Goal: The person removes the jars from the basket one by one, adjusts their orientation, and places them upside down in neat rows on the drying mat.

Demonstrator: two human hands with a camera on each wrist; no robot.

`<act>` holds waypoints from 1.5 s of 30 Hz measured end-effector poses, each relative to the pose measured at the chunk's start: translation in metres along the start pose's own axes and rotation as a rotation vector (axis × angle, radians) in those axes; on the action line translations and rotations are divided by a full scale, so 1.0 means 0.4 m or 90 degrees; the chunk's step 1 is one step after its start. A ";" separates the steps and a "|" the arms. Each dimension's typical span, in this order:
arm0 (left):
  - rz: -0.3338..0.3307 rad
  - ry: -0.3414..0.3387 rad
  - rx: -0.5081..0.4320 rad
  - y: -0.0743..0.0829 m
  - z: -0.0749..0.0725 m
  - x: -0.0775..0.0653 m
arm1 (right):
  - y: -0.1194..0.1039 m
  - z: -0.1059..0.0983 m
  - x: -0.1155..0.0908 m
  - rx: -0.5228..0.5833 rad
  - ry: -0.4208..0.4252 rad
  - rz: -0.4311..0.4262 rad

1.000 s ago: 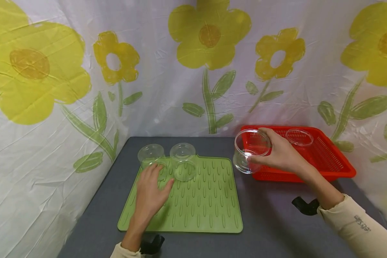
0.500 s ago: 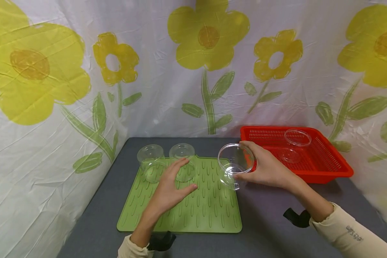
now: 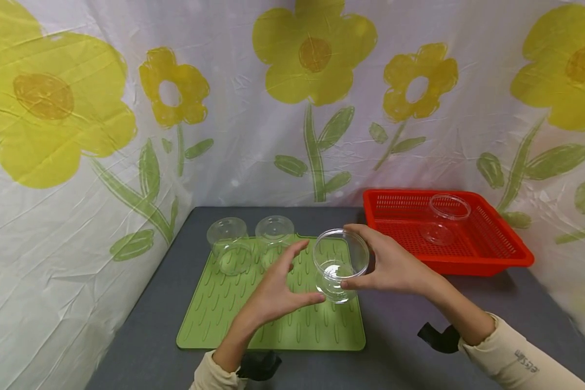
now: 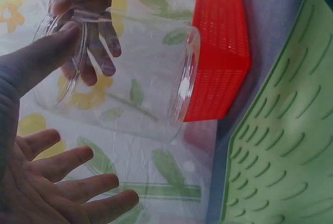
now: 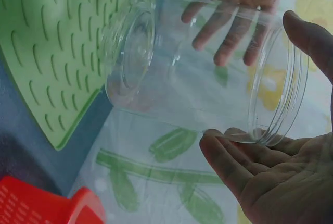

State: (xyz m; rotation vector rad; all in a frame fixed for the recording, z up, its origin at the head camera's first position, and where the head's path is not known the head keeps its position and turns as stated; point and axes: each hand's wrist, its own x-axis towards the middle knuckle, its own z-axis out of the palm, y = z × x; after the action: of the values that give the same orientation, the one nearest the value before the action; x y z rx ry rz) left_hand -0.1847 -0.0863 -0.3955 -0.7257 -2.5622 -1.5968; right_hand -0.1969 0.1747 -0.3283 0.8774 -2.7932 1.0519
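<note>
So since 0.5 s ago, the left hand (image 3: 273, 295) has slid further right, and the clear, plastic-looking cylindrical jar (image 3: 338, 265) has come left and lower, over the right part of the ribbed green rectangular mat (image 3: 322, 325), with the right hand (image 3: 395, 268) along for the ride. The outermost clear jar (image 3: 229, 246) and its see-through neighbour (image 3: 274, 238) haven't budged at the mat's back left.

Left hand's spread and not gripping anything, thumb right by the jar; can't tell if it's touching. Jar sits between the 2 hands, in the air above the mat. Right hand's got it pinched near the rim, thumb in front, fingers behind.

Jar's roughly upright: ringed rim up, base down, long axis close to vertical.

Over on the right, a red perforated plastic basket (image 3: 482, 260) sits on the dark grey worktop (image 3: 400, 319) with 1 upright clear jar (image 3: 443, 219) inside.
</note>
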 end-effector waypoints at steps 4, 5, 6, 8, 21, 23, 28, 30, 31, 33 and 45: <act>0.009 -0.006 -0.006 0.003 0.012 0.004 | 0.001 0.011 0.000 0.001 -0.002 -0.018; 0.012 -0.007 -0.011 0.003 0.015 0.005 | 0.000 0.014 0.000 0.000 0.000 -0.021; 0.016 -0.006 -0.013 0.003 0.018 0.005 | 0.000 0.016 0.000 0.004 0.000 -0.023; 0.015 -0.007 -0.017 0.004 0.022 0.007 | -0.003 0.021 0.001 0.009 0.001 -0.027; 0.023 0.009 -0.023 0.002 0.029 0.015 | -0.005 0.052 0.007 0.026 -0.001 -0.048; 0.023 0.009 -0.029 -0.002 0.030 0.016 | -0.005 0.056 0.007 0.020 0.001 -0.045; 0.036 0.013 -0.052 -0.009 0.033 0.016 | -0.006 0.062 0.005 0.018 0.003 -0.045; 0.044 0.016 -0.059 -0.011 0.034 0.016 | -0.006 0.062 0.004 0.020 0.004 -0.048; 0.046 0.018 -0.061 -0.012 0.035 0.016 | -0.006 0.062 0.004 0.020 0.006 -0.047; 0.047 0.023 -0.065 -0.011 0.035 0.017 | -0.005 0.062 0.004 0.018 0.010 -0.047; 0.060 0.036 -0.072 -0.017 0.041 0.014 | 0.005 0.064 -0.003 0.034 0.004 -0.050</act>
State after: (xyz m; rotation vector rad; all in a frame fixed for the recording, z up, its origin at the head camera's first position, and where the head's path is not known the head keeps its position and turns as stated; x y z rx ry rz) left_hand -0.1890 -0.0725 -0.4073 -0.7853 -2.3778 -1.7181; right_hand -0.1930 0.1608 -0.3496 0.9791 -2.7128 1.1203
